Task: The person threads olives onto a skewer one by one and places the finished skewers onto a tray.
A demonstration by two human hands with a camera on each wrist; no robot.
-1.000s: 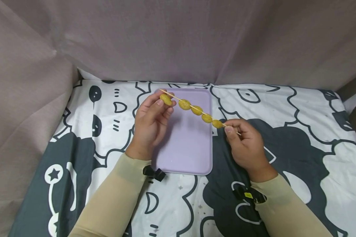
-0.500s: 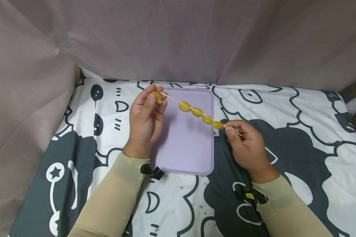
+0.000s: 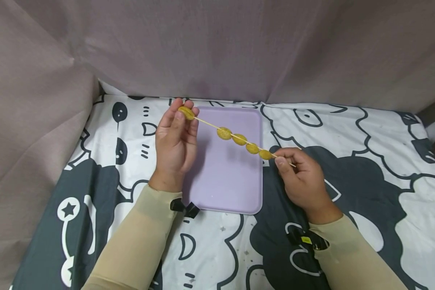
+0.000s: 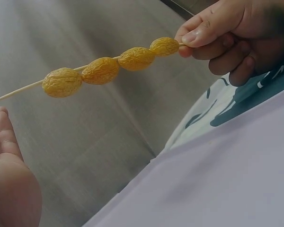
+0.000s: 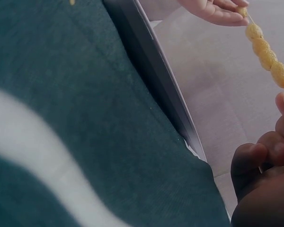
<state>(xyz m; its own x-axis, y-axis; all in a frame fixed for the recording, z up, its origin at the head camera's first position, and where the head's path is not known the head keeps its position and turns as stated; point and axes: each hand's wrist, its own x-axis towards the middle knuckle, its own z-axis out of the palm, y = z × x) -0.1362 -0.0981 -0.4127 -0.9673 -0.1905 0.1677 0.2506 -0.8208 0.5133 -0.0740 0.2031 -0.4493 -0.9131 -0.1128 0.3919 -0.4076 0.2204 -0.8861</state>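
My right hand (image 3: 303,183) pinches a thin wooden skewer (image 3: 207,123) near its blunt end, between thumb and forefinger. Several wrinkled yellow fruits (image 4: 100,70), perhaps dried, are threaded along it in a row. The bare pointed end reaches up and left. There my left hand (image 3: 173,145) pinches one loose yellow fruit (image 3: 186,113) between thumb and fingers. From the left wrist, the skewer's tip shows very close to that fruit, which is mostly cut off by the frame; whether they touch I cannot tell. Both hands are raised, with the skewer above a lilac tray (image 3: 224,181).
Under the tray lies a black-and-white cartoon-print cloth (image 3: 348,133) covering the table. A grey-brown fabric curtain (image 3: 217,48) hangs along the back and left side. Black camera straps (image 3: 184,207) sit on both wrists.
The left hand, holding its fruit, has drawn left and slightly up from beside the skewer to its pointed tip, turning the fruit. The right hand and threaded fruits have barely moved.
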